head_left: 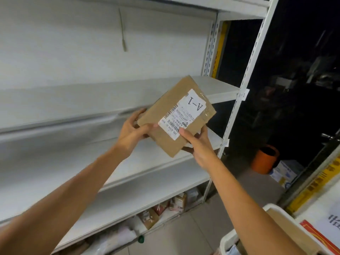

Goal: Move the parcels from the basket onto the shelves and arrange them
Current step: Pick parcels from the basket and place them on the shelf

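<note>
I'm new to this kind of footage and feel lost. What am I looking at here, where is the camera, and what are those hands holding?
There is no machine here: a person wears one camera on the head, looking forward and down, so the bare arms reach in from the bottom. The left hand and right hand together hold a flat brown cardboard parcel. Its white label reads "A-1", upside down from this view. Behind it stands a white metal shelf rack; the shelf at parcel height looks bare, and its post carries a small tag also reading "A-1". Some packages lie at the bottom. The white basket is at lower right.
</note>
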The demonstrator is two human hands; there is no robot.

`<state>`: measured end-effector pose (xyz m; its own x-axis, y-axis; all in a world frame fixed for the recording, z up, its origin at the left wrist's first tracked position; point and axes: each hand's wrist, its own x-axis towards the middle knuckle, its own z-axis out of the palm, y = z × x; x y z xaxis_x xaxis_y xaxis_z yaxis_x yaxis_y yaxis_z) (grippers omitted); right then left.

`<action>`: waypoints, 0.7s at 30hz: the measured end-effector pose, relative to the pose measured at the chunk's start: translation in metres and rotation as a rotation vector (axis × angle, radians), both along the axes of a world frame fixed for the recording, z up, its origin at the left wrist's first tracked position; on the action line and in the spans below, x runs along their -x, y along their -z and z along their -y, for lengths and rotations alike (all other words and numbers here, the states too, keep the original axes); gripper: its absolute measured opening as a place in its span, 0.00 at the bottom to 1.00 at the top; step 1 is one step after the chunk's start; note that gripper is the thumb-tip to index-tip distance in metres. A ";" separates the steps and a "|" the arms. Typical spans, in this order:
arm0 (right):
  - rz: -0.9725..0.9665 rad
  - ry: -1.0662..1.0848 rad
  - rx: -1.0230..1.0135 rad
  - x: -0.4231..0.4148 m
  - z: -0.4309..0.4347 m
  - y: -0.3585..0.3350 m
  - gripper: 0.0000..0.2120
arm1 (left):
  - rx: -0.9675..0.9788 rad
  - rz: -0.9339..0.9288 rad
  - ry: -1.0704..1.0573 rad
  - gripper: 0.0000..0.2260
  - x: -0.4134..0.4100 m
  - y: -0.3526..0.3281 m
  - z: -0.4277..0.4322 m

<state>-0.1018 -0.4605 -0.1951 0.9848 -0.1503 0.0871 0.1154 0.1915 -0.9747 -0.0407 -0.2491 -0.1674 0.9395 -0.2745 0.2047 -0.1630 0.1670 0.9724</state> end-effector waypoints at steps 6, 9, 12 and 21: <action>0.082 0.230 0.081 -0.033 -0.061 -0.035 0.55 | -0.115 0.265 -0.251 0.28 -0.026 -0.064 -0.056; 0.138 0.319 0.190 -0.044 -0.082 -0.047 0.57 | -0.106 0.323 -0.320 0.28 -0.034 -0.088 -0.090; 0.258 0.269 0.323 -0.052 -0.111 -0.057 0.47 | -0.107 0.340 -0.344 0.29 -0.040 -0.108 -0.120; 0.396 0.232 0.539 -0.083 -0.184 -0.084 0.49 | -0.260 0.421 -0.375 0.30 -0.039 -0.129 -0.195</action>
